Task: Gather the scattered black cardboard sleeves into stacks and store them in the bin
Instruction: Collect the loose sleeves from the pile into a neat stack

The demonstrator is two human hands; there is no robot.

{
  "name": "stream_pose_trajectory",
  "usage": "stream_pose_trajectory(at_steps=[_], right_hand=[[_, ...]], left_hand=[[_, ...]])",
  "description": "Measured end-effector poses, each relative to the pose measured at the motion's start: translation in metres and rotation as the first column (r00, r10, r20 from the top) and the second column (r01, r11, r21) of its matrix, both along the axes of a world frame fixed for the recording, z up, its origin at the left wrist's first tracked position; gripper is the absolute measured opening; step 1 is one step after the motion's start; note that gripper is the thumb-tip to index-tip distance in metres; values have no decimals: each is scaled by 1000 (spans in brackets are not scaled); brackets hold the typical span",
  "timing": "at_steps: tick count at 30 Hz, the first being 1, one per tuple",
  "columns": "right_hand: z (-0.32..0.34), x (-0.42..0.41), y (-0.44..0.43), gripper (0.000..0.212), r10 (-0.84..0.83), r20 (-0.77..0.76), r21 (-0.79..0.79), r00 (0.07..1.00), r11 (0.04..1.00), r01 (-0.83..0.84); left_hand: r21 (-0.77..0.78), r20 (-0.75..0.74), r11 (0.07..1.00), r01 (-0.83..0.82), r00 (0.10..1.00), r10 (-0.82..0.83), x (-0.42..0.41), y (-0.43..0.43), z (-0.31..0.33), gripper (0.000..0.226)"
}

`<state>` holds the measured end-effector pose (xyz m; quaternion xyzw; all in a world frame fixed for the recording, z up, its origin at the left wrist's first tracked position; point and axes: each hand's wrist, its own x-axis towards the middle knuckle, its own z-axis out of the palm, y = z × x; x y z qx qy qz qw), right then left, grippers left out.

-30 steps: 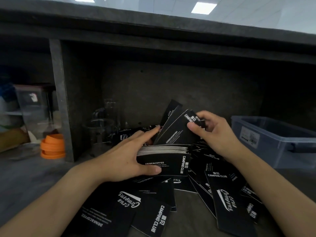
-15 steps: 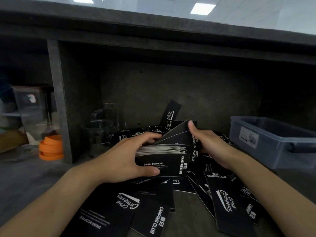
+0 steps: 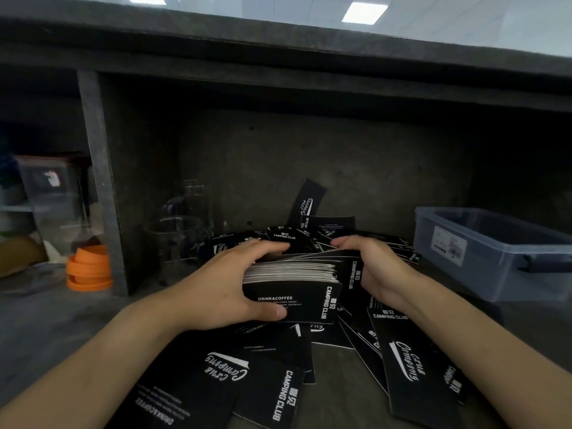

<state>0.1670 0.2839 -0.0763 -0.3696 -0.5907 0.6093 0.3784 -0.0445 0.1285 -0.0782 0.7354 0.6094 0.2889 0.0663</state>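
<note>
Head view, shelf-level: right hand (image 3: 376,270) now pressed flat against the right end of the stack (image 3: 291,274), fingers curled over its top, no longer raised with a fan of loose sleeves as a second ago. Left hand (image 3: 229,289) clamped on the stack's left end, thumb beneath on the printed face, fingers over the top, much as before. Those added sleeves squared into the pile; edges nearly flush, a few at the top right slightly proud. Stack held just above the scattered sleeves (image 3: 405,360) near the front edge of the shelf floor (image 3: 40,329). Bin (image 3: 495,258) at the right edge, well apart, apparently empty. Gathering clearly unfinished: many sleeves loose in front and behind.
</note>
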Motion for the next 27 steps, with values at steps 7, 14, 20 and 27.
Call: stream_pose_trajectory(at_steps=[7, 14, 20, 27], right_hand=[[3, 17, 7, 29, 251, 241, 191, 937, 935, -299], [15, 36, 10, 19, 96, 253, 426, 963, 882, -200], [-4, 10, -4, 39, 221, 355, 388, 908, 849, -358], [0, -5, -24, 95, 440, 150, 82, 886, 887, -454]], left_hand=[[1, 9, 1000, -22, 1000, 22, 1, 0, 0, 91], [-32, 21, 998, -44, 999, 45, 0, -3, 1, 109], [-31, 34, 997, -67, 997, 69, 3, -5, 3, 123], [-15, -80, 1000, -7, 997, 5, 2, 0, -1, 94]])
